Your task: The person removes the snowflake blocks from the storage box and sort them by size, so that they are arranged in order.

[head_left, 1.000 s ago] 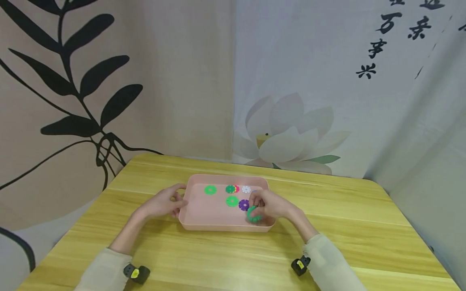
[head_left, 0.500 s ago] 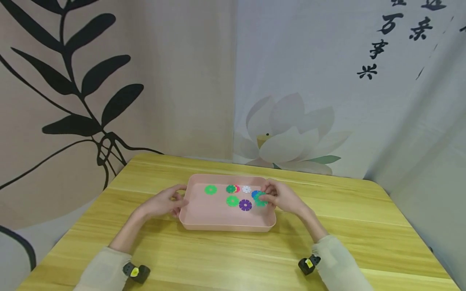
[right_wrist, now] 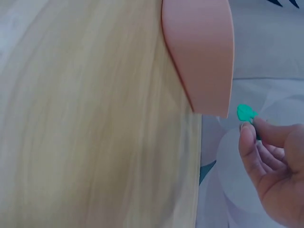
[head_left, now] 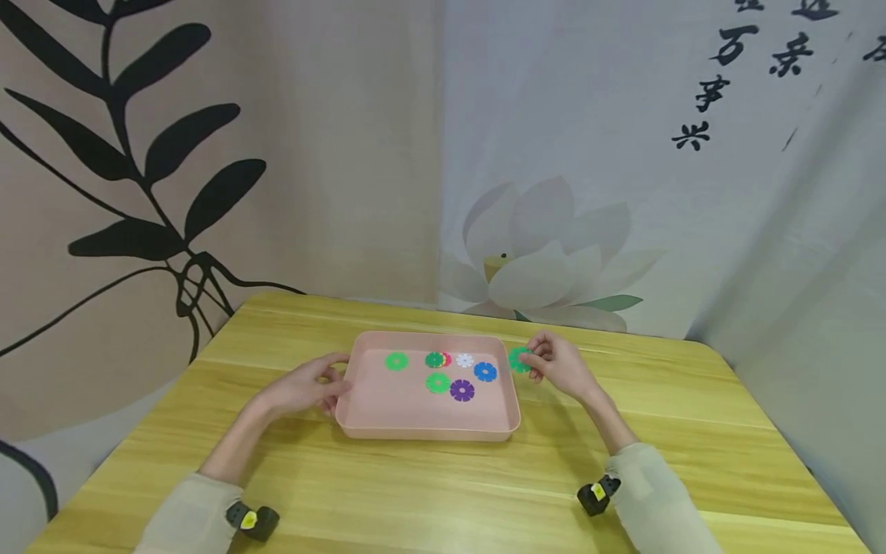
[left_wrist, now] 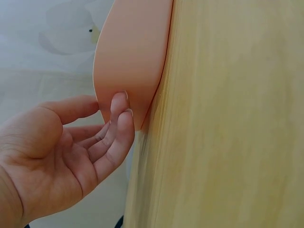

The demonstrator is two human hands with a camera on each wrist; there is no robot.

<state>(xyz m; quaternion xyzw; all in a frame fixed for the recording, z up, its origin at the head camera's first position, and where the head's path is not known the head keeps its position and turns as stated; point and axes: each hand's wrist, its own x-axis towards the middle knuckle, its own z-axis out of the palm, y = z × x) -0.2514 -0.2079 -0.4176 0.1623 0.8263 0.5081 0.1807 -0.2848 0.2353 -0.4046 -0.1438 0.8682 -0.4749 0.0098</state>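
A pink tray [head_left: 429, 434] lies on the table with several notched plastic discs in it. My left hand [head_left: 304, 386] holds the tray's left end, thumb at the rim and fingers against the outer wall, as the left wrist view shows. Past the tray's right end, my right hand [head_left: 562, 368] pinches a green notched disc [head_left: 518, 359] between thumb and fingers. In the right wrist view the green disc [right_wrist: 245, 112] is seen nearly edge-on, beyond the tray's end wall [right_wrist: 204, 57]. Inside the tray lie a blue disc [head_left: 485, 372], a purple disc [head_left: 462, 391] and a white disc [head_left: 464, 360].
Two light green discs, one at the left [head_left: 397, 362] and one in the middle [head_left: 438, 382], also lie in the tray. A darker green disc [head_left: 434, 359] overlaps yellow and red ones. The wooden table [head_left: 429, 492] ends at a printed curtain [head_left: 360, 169] behind.
My right hand has carried the green disc from the tray's front right, back and rightward over its right rim, uncovering the blue disc. My left hand stays at the tray's left end.
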